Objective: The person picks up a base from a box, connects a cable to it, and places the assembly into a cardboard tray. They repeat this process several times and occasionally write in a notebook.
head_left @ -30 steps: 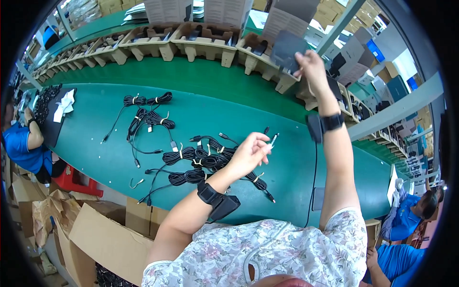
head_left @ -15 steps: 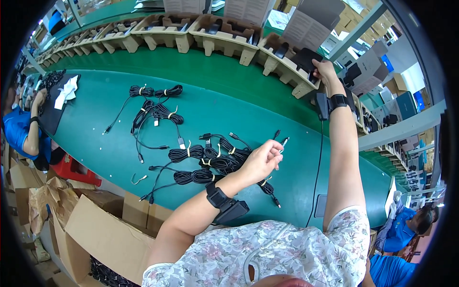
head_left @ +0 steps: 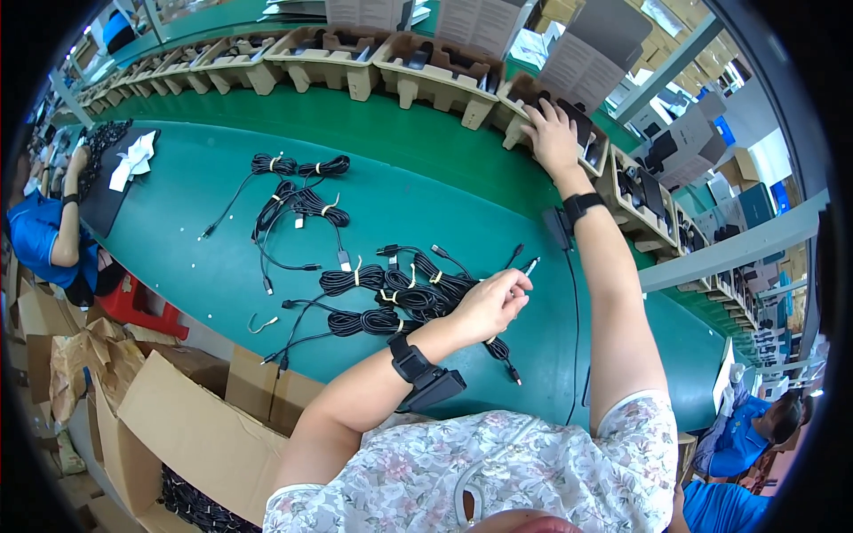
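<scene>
While the left hand [head_left: 498, 302] pinches a cable plug [head_left: 530, 265] between thumb and fingertips, fingers narrow around it and tip pointing to about 1 o'clock, the right hand [head_left: 553, 135] is stretched far out at 12 o'clock with fingers spread flat on a pulp tray [head_left: 569, 133]; can't tell whether it holds anything underneath. Plug is held up off the belt [head_left: 204, 266], likely so the connector end stays free and oriented while the other hand works in the tray. Cable bundles [head_left: 391, 298] sit just at 9 o'clock of the left hand, each coiled and tied with a light twist tie, so they stay compact and can be picked one at a time. A second, looser group of cables [head_left: 298, 200] lies further off at 10 o'clock, apart from the first. Trays [head_left: 435, 71] run in a row along the far edge of the belt, open side up, within arm's reach. Both wrists carry black bands; a small black box [head_left: 435, 389] hangs under the left one. A cardboard box [head_left: 195, 435] stands at 8 o'clock below the belt edge. Another person in blue [head_left: 40, 235] sits at far 9 o'clock.
</scene>
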`<act>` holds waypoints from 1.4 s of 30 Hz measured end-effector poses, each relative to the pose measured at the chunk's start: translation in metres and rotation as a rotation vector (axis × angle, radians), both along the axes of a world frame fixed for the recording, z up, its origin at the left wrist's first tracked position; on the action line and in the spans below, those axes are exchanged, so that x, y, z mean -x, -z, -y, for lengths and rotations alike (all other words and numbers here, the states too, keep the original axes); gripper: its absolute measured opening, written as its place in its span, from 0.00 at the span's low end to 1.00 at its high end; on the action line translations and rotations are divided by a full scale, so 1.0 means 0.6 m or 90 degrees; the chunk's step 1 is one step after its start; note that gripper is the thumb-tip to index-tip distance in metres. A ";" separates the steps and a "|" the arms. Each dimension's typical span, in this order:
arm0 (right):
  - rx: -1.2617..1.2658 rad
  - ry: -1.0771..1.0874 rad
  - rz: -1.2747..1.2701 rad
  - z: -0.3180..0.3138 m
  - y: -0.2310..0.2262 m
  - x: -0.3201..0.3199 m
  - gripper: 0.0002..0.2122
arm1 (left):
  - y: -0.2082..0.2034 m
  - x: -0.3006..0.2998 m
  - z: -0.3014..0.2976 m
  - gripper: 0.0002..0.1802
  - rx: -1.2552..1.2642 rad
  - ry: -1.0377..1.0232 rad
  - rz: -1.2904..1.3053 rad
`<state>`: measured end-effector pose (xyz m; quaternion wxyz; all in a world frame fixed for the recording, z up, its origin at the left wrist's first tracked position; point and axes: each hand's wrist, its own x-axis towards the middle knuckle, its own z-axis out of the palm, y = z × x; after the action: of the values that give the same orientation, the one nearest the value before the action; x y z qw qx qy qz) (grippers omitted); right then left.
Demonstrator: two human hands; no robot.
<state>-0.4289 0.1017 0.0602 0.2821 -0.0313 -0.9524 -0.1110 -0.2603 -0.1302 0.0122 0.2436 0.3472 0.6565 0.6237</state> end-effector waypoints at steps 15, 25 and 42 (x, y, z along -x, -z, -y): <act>0.079 -0.276 -0.040 0.093 -0.076 0.047 0.22 | 0.008 -0.009 0.009 0.10 0.096 -0.026 -0.224; 0.110 -0.168 0.118 0.148 -0.029 0.146 0.19 | 0.007 -0.026 0.007 0.08 0.092 -0.001 -0.262; 0.024 -0.284 0.038 0.281 -0.019 0.246 0.17 | 0.039 -0.026 -0.021 0.10 0.102 -0.008 -0.327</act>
<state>-0.5765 -0.0670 0.0717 0.2705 0.1780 -0.9457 -0.0292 -0.2445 -0.1178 -0.0110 0.0919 0.4696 0.7463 0.4627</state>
